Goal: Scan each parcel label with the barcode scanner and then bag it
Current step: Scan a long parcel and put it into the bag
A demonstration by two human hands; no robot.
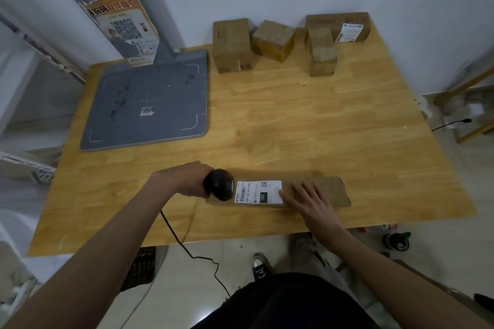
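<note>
Wooden table (307,120) against a pale wall, dim light. Four brown boxes (232,44) wait along the far edge, well beyond both hands; one of them shows a white label. Grey scanning pad (147,99) on a stand sits far-left, beyond the left hand.

Step in hand — scanning. Left hand (184,181) has its fingers wrapped round the handle of the black barcode scanner (219,184), whose head hangs just over the left end of the parcel (315,192), right at the barcode edge of the white label (258,192). Cord (187,246) trails off the near table edge to the floor.

Right hand (311,200) lies flat on the parcel, fingers straight and spread, fingertips at the label's right edge — pinning it, not gripping. Parcel is a long flat brown packet, flat on the table, between the two hands, near the front edge.

Whether the scan has registered cannot be told; no beam visible.

Next move, as I judge it: confirm the read, set the scanner down beside the left hand, then pick the parcel up for bagging. No bag is in view, so it must be fetched from out of sight.
</note>
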